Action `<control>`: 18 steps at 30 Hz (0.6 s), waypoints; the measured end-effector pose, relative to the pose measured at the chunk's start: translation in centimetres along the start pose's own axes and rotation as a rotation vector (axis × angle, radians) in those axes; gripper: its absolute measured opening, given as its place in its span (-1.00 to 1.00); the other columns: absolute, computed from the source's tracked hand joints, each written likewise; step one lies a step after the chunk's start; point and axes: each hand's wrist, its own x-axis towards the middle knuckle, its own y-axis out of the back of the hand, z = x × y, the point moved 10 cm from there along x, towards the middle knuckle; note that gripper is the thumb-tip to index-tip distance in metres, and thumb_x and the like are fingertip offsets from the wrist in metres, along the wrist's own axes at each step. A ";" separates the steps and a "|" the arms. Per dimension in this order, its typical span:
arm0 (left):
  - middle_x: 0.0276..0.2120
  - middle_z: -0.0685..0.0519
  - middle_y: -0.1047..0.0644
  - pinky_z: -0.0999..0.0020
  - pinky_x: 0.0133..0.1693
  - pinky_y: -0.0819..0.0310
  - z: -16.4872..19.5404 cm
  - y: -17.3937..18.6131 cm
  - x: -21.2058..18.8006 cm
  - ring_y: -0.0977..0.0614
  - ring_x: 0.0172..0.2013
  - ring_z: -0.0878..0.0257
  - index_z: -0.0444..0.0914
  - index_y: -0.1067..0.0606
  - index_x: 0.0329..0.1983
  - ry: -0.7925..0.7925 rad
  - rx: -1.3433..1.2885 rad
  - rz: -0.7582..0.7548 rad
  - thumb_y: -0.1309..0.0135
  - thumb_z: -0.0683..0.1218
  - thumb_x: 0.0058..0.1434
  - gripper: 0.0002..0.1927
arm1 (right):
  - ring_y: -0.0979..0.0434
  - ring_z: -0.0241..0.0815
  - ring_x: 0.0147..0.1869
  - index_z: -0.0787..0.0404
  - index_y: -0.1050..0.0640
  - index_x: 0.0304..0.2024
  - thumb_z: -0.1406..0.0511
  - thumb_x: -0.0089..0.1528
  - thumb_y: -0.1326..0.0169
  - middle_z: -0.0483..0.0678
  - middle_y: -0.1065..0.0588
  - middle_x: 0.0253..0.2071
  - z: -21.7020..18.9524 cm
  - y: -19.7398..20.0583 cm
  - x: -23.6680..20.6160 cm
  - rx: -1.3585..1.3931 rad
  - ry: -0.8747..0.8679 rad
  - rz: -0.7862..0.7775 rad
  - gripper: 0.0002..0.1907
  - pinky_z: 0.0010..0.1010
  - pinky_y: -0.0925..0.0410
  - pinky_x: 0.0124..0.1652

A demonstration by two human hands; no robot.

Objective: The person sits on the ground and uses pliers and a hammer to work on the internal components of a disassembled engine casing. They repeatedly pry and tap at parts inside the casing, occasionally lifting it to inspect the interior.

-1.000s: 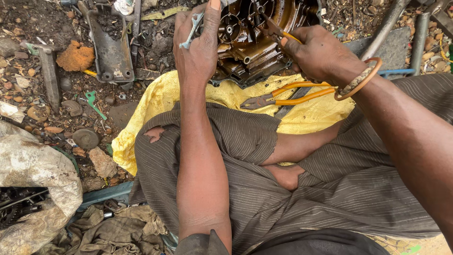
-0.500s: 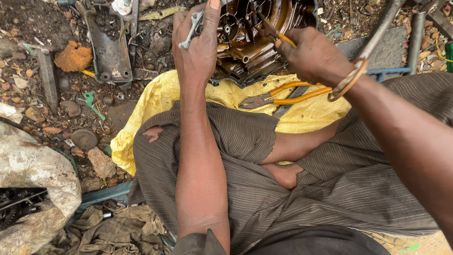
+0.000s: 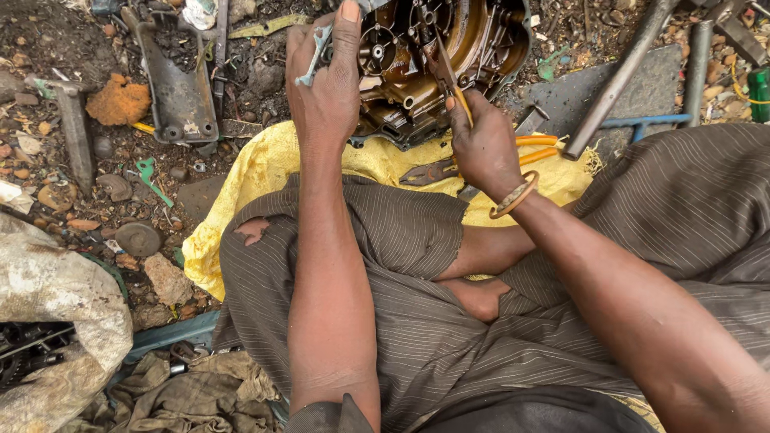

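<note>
Right hand (image 3: 484, 148) has slid leftward with its yellow-handled tool (image 3: 449, 80) | left hand (image 3: 325, 84) clenched on engine casing (image 3: 433, 64), small metal part in fingers | casing on yellow cloth (image 3: 265, 168) | step: prying inside; next needs steady bracing.

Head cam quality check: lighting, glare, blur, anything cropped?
Head view: soft, even daylight, no hard shadows; small sheen on the engine casing, not blown out. Left hand and right hand sharp, no motion blur. Casing top cropped by the frame edge; slight wide-angle stretch at the corners.
</note>
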 end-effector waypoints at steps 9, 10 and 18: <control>0.05 -0.25 -0.42 -0.20 0.03 -0.38 0.5 0.6 -0.4 -0.45 0.08 -0.18 -0.28 -0.60 0.09 -0.121 0.138 0.087 0.21 0.45 0.44 -0.24 | -0.33 -0.29 -0.64 0.28 -0.38 -0.27 0.13 0.43 0.03 -0.14 -0.30 -0.65 1.0 -3.0 -1.7 0.512 -0.255 0.037 -0.66 -0.35 -0.28 -0.66; -0.02 -0.14 -0.43 -0.14 0.03 -0.46 -0.2 0.1 -0.4 -0.53 0.03 -0.06 -0.26 -0.58 0.10 -0.050 0.112 0.049 0.22 0.47 0.40 -0.22 | -0.34 -0.32 -0.66 0.26 -0.38 -0.29 0.14 0.43 0.04 -0.16 -0.31 -0.66 0.7 -2.5 -1.5 0.477 -0.230 0.061 -0.67 -0.40 -0.28 -0.67; -0.15 0.02 -0.35 -0.06 -0.04 -0.48 -0.2 -0.6 -1.5 -0.50 -0.07 0.07 -0.18 -0.59 0.15 -0.019 0.191 0.018 0.29 0.42 0.43 -0.28 | -0.51 -0.05 -0.45 0.27 -0.45 -0.16 0.09 0.46 0.13 0.03 -0.51 -0.48 0.8 0.8 2.1 -0.125 -0.146 -0.289 -0.62 -0.12 -0.37 -0.37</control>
